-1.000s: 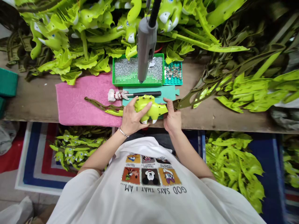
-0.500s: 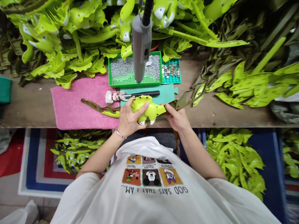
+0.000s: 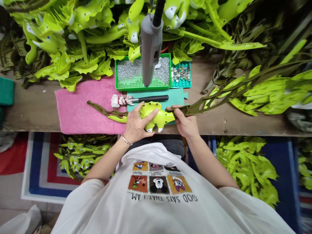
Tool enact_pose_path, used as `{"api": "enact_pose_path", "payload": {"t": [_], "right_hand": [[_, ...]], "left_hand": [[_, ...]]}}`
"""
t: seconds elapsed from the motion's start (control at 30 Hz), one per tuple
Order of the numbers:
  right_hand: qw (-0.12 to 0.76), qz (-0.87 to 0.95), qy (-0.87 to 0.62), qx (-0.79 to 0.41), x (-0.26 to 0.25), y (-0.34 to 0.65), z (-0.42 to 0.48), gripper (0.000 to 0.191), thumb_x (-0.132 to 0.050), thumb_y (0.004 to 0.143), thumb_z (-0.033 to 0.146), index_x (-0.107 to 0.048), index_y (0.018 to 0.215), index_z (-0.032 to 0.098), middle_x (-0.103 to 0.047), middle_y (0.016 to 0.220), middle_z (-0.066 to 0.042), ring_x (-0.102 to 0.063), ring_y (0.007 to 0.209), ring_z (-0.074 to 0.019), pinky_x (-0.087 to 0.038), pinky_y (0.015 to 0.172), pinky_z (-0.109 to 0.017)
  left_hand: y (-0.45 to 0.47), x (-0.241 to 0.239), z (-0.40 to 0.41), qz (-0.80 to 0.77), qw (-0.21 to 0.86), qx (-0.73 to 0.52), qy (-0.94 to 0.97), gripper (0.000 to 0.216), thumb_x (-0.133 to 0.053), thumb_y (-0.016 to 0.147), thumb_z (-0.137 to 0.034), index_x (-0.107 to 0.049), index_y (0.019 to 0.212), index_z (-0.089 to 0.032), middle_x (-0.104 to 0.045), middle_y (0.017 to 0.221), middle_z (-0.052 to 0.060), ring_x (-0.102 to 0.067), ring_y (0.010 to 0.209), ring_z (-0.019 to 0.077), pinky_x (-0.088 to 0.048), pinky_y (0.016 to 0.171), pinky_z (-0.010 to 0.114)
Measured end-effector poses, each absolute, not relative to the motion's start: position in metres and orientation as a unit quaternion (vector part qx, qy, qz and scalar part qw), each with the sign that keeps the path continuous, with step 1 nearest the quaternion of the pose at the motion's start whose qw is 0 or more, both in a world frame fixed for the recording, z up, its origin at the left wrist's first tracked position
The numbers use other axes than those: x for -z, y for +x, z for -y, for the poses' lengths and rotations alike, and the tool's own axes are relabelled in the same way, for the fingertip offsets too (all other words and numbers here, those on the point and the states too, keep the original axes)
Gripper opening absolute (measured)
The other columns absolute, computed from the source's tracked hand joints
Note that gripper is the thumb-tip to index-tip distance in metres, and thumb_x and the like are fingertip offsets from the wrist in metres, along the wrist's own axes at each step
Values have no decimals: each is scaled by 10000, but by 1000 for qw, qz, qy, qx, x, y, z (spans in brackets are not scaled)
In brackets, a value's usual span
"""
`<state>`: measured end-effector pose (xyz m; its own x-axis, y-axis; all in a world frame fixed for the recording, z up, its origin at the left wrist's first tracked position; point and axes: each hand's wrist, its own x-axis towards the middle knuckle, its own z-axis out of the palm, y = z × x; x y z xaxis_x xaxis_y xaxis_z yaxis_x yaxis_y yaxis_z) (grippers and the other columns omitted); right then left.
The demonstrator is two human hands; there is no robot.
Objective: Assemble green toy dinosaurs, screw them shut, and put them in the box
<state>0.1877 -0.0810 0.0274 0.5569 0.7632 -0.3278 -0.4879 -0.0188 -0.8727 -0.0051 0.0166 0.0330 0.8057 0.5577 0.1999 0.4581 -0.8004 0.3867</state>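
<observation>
- The left hand (image 3: 134, 122) clasps the lime-green toy (image 3: 159, 117) over the mat's near part, thumb pressed on its side, likely to steady it.
- The right hand (image 3: 188, 126) pinches the brown strip (image 3: 191, 110) at the toy's narrow end, perhaps to line them up; the fingers cover the join.
- The strip heads right of the mat (image 3: 179, 93); I lose its end among the heaped pieces (image 3: 270, 92).
- Left of the mat, a second brown piece (image 3: 104, 111) crosses the pink towel (image 3: 73, 107); the left hand hides whether it joins the toy.
- Across the mat lies a tool (image 3: 158, 97), handy, its head wrapped.
- Just beyond the mat, a hanging driver (image 3: 150, 48) partly hides the green tray (image 3: 143, 87).
</observation>
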Motion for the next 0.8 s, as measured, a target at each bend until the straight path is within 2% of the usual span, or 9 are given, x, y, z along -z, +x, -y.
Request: {"api": "enact_pose_path", "payload": {"t": [0.2, 0.37, 0.47, 0.57, 0.63, 0.7, 0.73, 0.8], "right_hand": [[658, 130, -540, -508, -31, 192, 81, 406, -885, 620, 543, -736, 846, 240, -787, 812, -25, -761, 873, -229, -649, 804, -391], [658, 87, -555, -502, -40, 187, 80, 493, -927, 499, 560, -738, 808, 225, -776, 759, -12, -736, 732, -195, -649, 725, -364], [659, 75, -567, -489, -42, 180, 81, 528, -973, 417, 446, -734, 825, 212, -779, 776, -4, -725, 725, -167, -632, 727, -309], [670, 69, -585, -452, -42, 174, 79, 546, -973, 403, 338, -714, 870, 226, -774, 772, 17, -718, 727, -158, -619, 775, -300], [680, 74, -583, -439, -45, 169, 75, 580, -952, 436, 376, -699, 944, 256, -774, 781, 17, -726, 762, -194, -621, 830, -368], [690, 94, -567, -440, -51, 161, 68, 591, -916, 494, 455, -681, 1015, 308, -787, 845, 27, -737, 851, -227, -601, 930, -441], [694, 107, -558, -441, -54, 154, 65, 576, -893, 519, 501, -673, 1026, 340, -791, 881, 43, -740, 897, -234, -585, 970, -463], [695, 136, -548, -445, -59, 139, 60, 540, -850, 541, 581, -666, 1016, 402, -791, 930, 88, -740, 955, -237, -570, 1007, -486]], "left_hand": [[-8, -37, -17, -269, 160, -140, 939, 814, -811, 713, -521, -539, 1460, -343, -300, 1557, 158, -385, 1388, 430, -403, 1023, 487], [-3, -43, -18, -271, 143, -140, 942, 753, -786, 761, -497, -550, 1456, -327, -306, 1524, 197, -439, 1356, 413, -429, 990, 481], [-3, -42, -18, -265, 138, -145, 943, 739, -792, 769, -454, -552, 1455, -319, -308, 1521, 211, -475, 1322, 403, -441, 979, 485], [-14, -32, -15, -263, 125, -204, 935, 744, -838, 715, -527, -597, 1394, -342, -316, 1550, 173, -373, 1404, 445, -337, 1095, 578], [-23, -22, -9, -289, 135, -313, 894, 815, -894, 578, -625, -651, 1298, -328, -330, 1552, 147, -272, 1454, 477, -208, 1167, 637], [-28, -15, 1, -366, 211, -437, 794, 931, -917, 475, -667, -638, 1278, -288, -380, 1514, 139, -291, 1454, 444, -211, 1200, 601], [-27, -14, 7, -408, 284, -484, 720, 954, -906, 491, -672, -607, 1306, -277, -417, 1487, 132, -339, 1440, 407, -259, 1199, 561], [-19, -19, 19, -441, 501, -502, 549, 856, -849, 606, -673, -582, 1329, -301, -513, 1427, 100, -463, 1378, 331, -391, 1146, 466]]}}
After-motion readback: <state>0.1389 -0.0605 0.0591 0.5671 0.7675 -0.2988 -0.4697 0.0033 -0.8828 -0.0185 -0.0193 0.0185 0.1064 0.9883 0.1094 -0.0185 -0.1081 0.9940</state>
